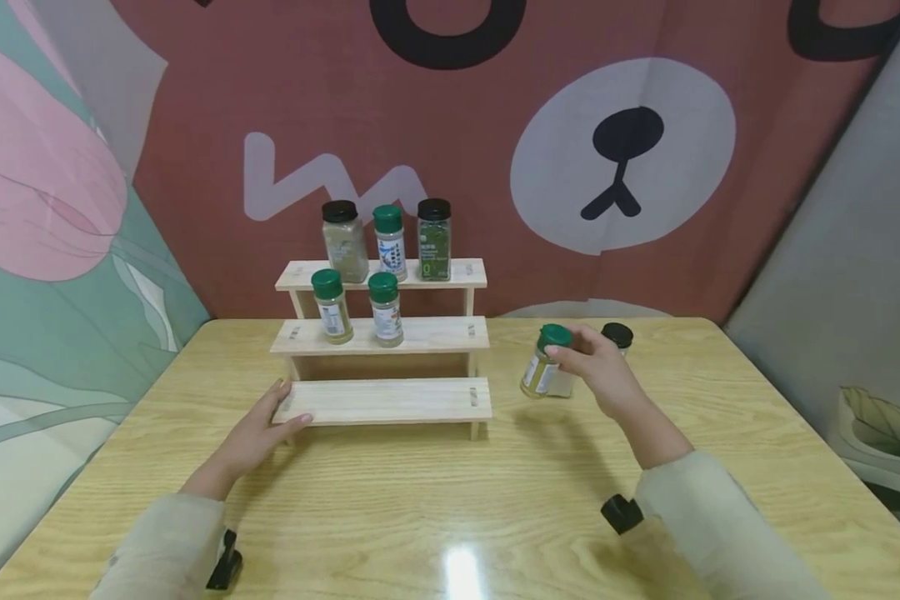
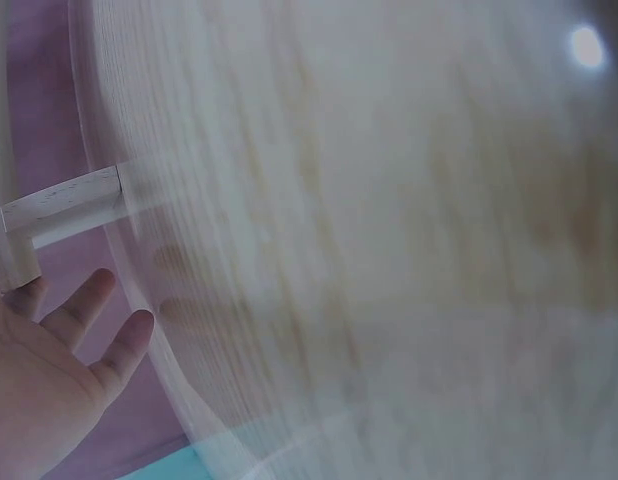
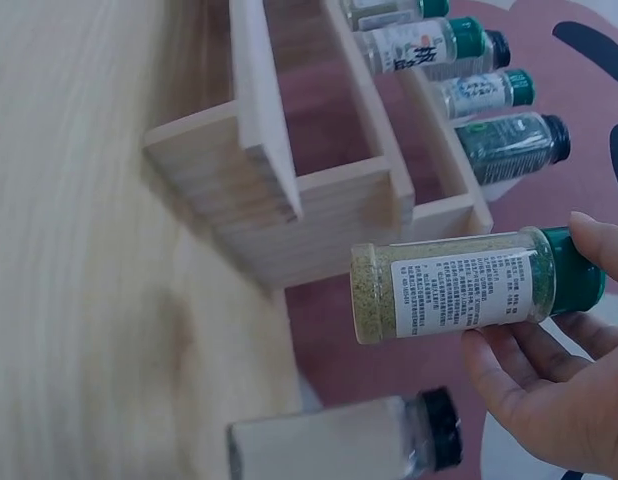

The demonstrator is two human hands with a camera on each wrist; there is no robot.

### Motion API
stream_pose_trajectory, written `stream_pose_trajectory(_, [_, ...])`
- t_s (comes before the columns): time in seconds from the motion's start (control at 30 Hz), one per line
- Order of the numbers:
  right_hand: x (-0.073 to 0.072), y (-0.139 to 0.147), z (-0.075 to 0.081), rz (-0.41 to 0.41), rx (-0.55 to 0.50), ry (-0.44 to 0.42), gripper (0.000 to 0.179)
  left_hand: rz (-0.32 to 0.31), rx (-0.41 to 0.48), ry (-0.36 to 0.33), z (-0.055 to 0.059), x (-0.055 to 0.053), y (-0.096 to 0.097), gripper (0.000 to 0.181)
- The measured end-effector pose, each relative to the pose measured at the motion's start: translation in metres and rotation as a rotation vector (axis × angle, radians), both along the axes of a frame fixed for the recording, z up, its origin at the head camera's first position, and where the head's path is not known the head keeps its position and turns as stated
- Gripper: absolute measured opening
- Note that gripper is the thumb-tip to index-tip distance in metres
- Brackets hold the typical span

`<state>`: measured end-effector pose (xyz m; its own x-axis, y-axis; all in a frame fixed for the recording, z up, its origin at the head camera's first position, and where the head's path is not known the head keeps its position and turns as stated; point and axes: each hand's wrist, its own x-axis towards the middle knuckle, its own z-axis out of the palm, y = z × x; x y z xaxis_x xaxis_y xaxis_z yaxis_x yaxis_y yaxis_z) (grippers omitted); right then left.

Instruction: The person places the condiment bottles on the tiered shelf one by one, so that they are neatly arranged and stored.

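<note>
A three-tier wooden shelf (image 1: 390,402) stands at the left middle of the table. My left hand (image 1: 258,429) holds the left end of its lowest board, thumb at the front corner; in the left wrist view other fingers (image 2: 129,345) spread out below. Raised off the table right of the shelf, my right hand (image 1: 603,371) grips a green-capped spice jar (image 1: 540,371) by its cap. The jar is tilted, and the right wrist view shows yellowish-brown powder and a printed white label. Behind it stands a black-capped jar (image 3: 329,440) of pale contents, partly hidden in the head view.
Two green-capped jars, one left (image 1: 333,308) and one right (image 1: 386,310), stand on the middle tier. The top tier bears a black-capped jar (image 1: 345,246), a green-capped jar (image 1: 391,246) and a black-capped jar of green flakes (image 1: 434,242). A printed cloth (image 1: 465,150) hangs behind the table (image 1: 390,517).
</note>
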<state>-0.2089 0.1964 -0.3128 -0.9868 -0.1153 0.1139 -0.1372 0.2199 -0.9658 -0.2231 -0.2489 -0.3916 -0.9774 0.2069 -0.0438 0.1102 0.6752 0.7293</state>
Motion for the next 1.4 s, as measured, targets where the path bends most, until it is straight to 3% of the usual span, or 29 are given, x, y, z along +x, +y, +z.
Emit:
stream_pose_trajectory(0.4, [-0.017, -0.033, 0.030, 0.023, -0.016, 0.006, 0.048, 0.004, -0.010, 0.001, -0.002, -0.001, 0.000, 0.085])
stream_pose_trajectory(0.6, [-0.024, -0.050, 0.039, 0.084, -0.085, 0.048, 0.044, 0.000, -0.011, 0.002, -0.001, -0.001, 0.000, 0.085])
stream_pose_trajectory(0.8, [-0.032, -0.065, 0.046, 0.087, -0.072, 0.036, 0.043, -0.008, -0.013, 0.012, 0.000, -0.001, 0.001, 0.084])
stream_pose_trajectory(1.13, [-0.051, -0.089, 0.049, 0.098, -0.031, -0.002, 0.045, 0.008, -0.016, 0.001, -0.004, -0.002, 0.000, 0.085])
stream_pose_trajectory(1.4, [-0.064, -0.104, 0.046, 0.084, -0.046, -0.018, 0.048, 0.005, -0.017, 0.005, 0.001, 0.000, 0.001, 0.083])
